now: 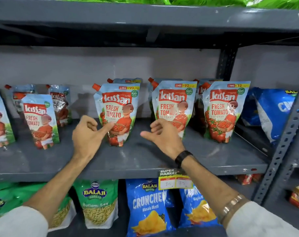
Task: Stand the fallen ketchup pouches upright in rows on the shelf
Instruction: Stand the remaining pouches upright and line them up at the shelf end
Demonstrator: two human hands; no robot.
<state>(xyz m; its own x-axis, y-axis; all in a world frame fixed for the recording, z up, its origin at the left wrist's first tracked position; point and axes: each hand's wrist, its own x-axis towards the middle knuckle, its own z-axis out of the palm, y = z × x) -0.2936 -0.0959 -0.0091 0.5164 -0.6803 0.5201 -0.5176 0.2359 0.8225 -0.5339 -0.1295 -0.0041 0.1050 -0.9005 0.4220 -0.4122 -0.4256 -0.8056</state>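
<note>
on the grey metal shelf (145, 161), kissan fresh tomato ketchup pouches (225, 112) stand upright in short rows, more behind the front ones. the left hand (87, 134) hangs loosely curled and empty, its thumb touching the front of the middle pouch (117, 108). the right hand (164, 135), likewise half curled and holding nothing, sits just before the next pouch (173, 103). balaji snack bags (148, 207) fill the shelf below.

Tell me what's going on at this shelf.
A person is tidying ketchup pouches on the grey shelf. The left hand touches the middle front pouch with a fingertip; the right hand hovers open before the next pouch. Neither has a grip on anything. The visible pouches stand upright.
</note>
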